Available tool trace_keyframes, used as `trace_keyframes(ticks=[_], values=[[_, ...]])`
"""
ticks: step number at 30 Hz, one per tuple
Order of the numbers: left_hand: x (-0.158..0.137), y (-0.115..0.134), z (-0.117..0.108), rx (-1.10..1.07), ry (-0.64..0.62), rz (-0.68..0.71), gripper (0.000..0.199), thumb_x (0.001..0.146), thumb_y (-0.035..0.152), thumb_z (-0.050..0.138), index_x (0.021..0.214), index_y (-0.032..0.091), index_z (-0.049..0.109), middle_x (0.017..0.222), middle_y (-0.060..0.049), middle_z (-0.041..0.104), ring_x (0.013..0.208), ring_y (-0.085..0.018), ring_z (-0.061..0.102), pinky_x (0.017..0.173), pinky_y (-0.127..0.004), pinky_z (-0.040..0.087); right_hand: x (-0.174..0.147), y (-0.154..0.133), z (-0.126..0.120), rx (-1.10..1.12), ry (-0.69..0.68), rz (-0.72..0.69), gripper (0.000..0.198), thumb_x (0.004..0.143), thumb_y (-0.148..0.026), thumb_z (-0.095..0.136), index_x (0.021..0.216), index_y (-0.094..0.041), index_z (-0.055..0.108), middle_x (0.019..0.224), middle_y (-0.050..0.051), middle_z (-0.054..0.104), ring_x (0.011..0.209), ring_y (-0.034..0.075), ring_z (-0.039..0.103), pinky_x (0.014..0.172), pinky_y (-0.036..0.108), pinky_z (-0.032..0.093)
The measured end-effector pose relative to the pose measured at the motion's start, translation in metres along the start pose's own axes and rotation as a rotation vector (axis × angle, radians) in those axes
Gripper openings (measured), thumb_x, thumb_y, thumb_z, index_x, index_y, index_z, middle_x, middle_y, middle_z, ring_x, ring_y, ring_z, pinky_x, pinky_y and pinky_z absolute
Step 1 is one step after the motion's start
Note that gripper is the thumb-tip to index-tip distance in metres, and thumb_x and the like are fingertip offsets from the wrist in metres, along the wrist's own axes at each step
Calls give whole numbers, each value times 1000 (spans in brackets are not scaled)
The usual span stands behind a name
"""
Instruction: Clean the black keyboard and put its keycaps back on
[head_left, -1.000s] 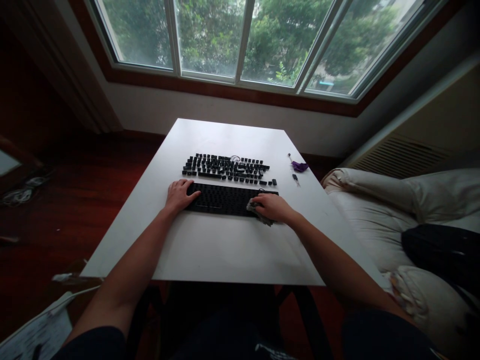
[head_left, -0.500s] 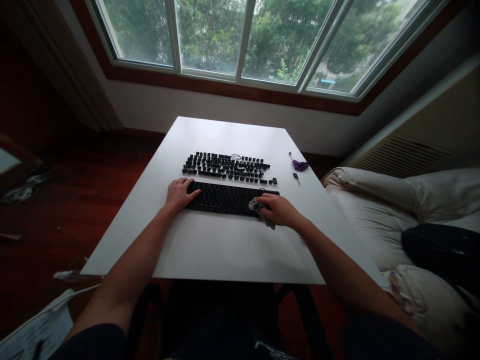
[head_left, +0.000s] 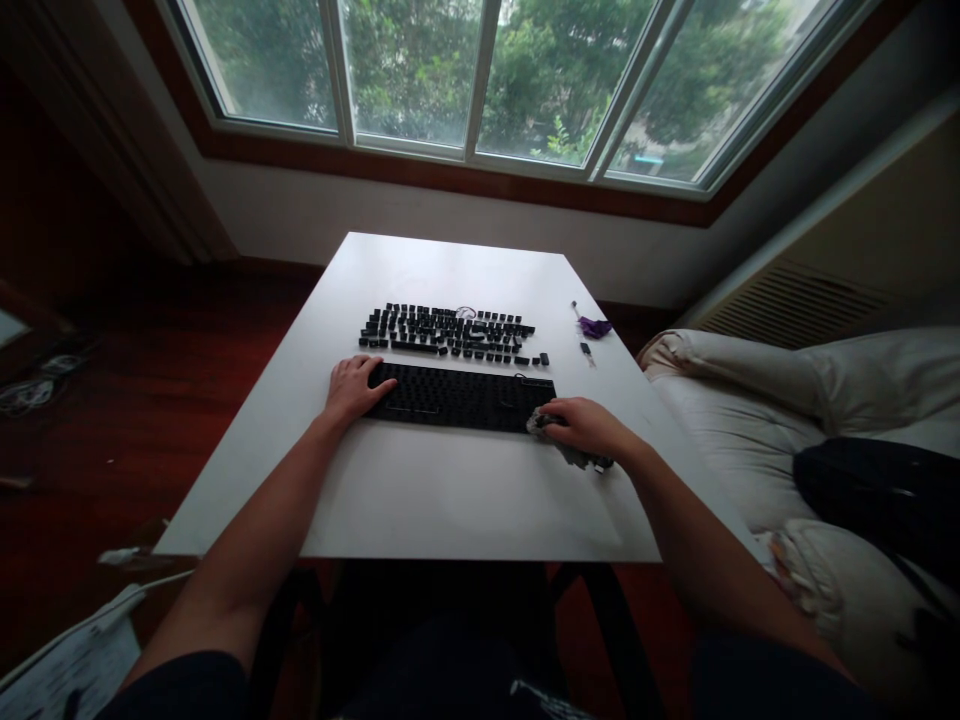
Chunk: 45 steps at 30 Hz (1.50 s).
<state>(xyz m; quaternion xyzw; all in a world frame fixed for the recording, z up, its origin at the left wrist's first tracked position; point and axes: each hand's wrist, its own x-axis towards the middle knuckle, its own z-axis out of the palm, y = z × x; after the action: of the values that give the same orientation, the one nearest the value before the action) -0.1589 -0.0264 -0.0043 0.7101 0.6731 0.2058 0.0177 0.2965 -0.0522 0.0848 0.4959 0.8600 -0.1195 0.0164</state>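
A black keyboard (head_left: 457,395) without its keycaps lies flat on the white table (head_left: 442,490). My left hand (head_left: 352,388) grips its left end, with the thumb on top and the fingers near the back corner. In my right hand (head_left: 585,425) is a crumpled greyish cloth (head_left: 576,457), bunched under the fingers at the keyboard's right front corner. A small dark piece with a light tip (head_left: 602,465) lies beside that hand; I cannot tell what it is. Behind the keyboard, many loose black keycaps (head_left: 420,325) lie in rows.
A purple cloth (head_left: 595,327), a thin stick-like tool (head_left: 575,310) and a small dark-headed brush-like item (head_left: 586,352) lie at the table's right side. A pale cushioned seat (head_left: 735,430) with a dark bag (head_left: 877,490) stands to the right. Beyond the table is a window (head_left: 412,80).
My right hand has moved right with the cloth, from on top of the keyboard to its right front corner. The small dark piece now shows beside it. My left hand stays on the keyboard.
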Motion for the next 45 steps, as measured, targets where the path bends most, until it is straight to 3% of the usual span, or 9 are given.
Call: trace_keyframes(ticks=[4, 9, 19, 24, 28, 32, 38, 43, 45], values=[[0, 1, 0, 2, -6, -4, 57, 91, 62, 58, 138, 30, 59, 140, -8, 57, 127, -32, 48, 112, -46, 34, 0, -5, 6, -1, 105, 2, 28, 89, -29, 58, 112, -26, 74, 106, 5, 72, 93, 21, 66, 80, 28, 47], [0, 2, -1, -8, -4, -8, 57, 91, 62, 58, 138, 30, 60, 139, -8, 58, 127, -32, 48, 112, -46, 34, 5, -12, 20, -71, 111, -14, 28, 90, -25, 59, 115, -26, 73, 105, 5, 68, 91, 19, 65, 75, 26, 44], [-1, 2, -1, -19, 1, 3, 56, 90, 63, 58, 136, 31, 61, 140, -7, 58, 127, -33, 47, 112, -46, 35, -4, -13, 0, 5, -127, -186, 32, 85, -21, 62, 114, -29, 75, 101, 4, 68, 88, 19, 67, 76, 26, 46], [0, 2, -1, -17, -4, 0, 57, 90, 62, 59, 137, 30, 60, 140, -7, 58, 127, -33, 48, 112, -46, 34, -3, -22, 4, 13, 11, -114, 34, 87, -22, 60, 118, -28, 73, 101, 4, 67, 91, 20, 67, 78, 27, 46], [0, 2, -1, -13, 1, -2, 56, 91, 62, 58, 137, 31, 60, 140, -7, 58, 127, -33, 48, 112, -46, 35, -1, -26, 15, 22, -23, -160, 33, 87, -22, 60, 117, -28, 73, 100, 4, 68, 91, 20, 67, 77, 27, 46], [0, 1, 0, -16, 5, 3, 56, 90, 61, 59, 138, 30, 60, 140, -7, 58, 127, -33, 48, 112, -46, 35, -3, -14, 15, -22, -36, -66, 30, 87, -27, 61, 114, -27, 75, 105, 5, 71, 92, 22, 67, 77, 29, 47], [0, 0, 1, -20, 9, 10, 57, 90, 62, 58, 137, 29, 60, 139, -8, 58, 126, -32, 49, 112, -46, 36, -1, -11, 9, 41, 89, -58, 30, 90, -25, 58, 115, -26, 74, 104, 5, 69, 91, 19, 67, 82, 28, 48], [0, 1, 0, -7, 2, -9, 57, 91, 63, 58, 138, 30, 59, 140, -7, 57, 127, -32, 48, 112, -46, 35, 2, -18, 11, 68, -110, -203, 32, 85, -21, 61, 113, -27, 75, 99, 4, 66, 88, 19, 67, 78, 27, 48], [0, 1, 0, -5, 3, -9, 57, 90, 62, 59, 138, 30, 60, 140, -7, 58, 127, -32, 48, 112, -45, 36, 3, -19, 12, 87, -101, -210, 31, 85, -21, 61, 113, -27, 75, 99, 4, 67, 88, 19, 67, 78, 27, 48]])
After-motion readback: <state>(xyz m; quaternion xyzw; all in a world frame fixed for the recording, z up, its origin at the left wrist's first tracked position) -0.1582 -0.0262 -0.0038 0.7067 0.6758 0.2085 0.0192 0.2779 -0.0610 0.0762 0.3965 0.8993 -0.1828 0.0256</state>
